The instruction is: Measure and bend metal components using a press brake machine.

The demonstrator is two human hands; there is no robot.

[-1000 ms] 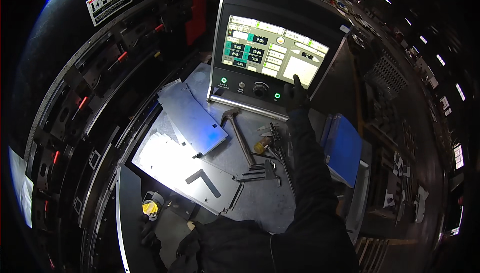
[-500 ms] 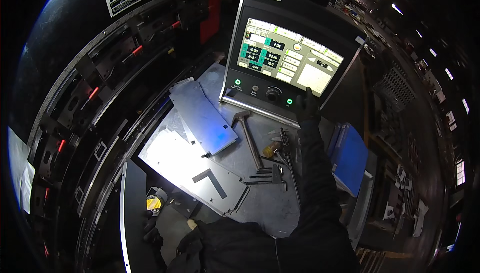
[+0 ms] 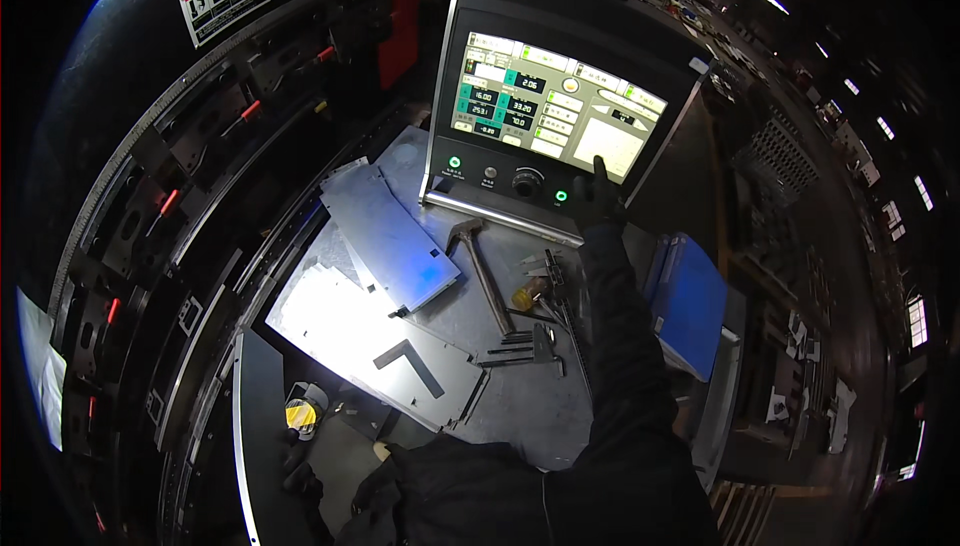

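My right hand (image 3: pixel 602 204), in a dark glove, reaches up to the control panel (image 3: pixel 480 201). Its index finger is stretched out over the lower right part of the lit touchscreen (image 3: pixel 565 111); whether it touches the glass cannot be told. Low on the left, my gloved left hand (image 3: pixel 303 486) is curled at the side of a long dark metal sheet (image 3: pixel 262 426) with a bright edge. Shadow hides most of those fingers. Beside that hand lies a roundish tool with a yellow face (image 3: pixel 302 414), probably a tape measure.
On the metal table (image 3: pixel 530 416) lie flat sheet-metal pieces (image 3: pixel 385 231), a dark square (image 3: pixel 410 366), a hammer (image 3: pixel 485 271), a caliper (image 3: pixel 560 291) and several hex keys (image 3: pixel 515 348). A blue folder (image 3: pixel 692 306) stands right. Machine tooling (image 3: pixel 170 211) runs along the left.
My right index finger has moved from the screen's lower edge up onto its lower right area. The whole view has shifted slightly. My left hand stays by the dark sheet.
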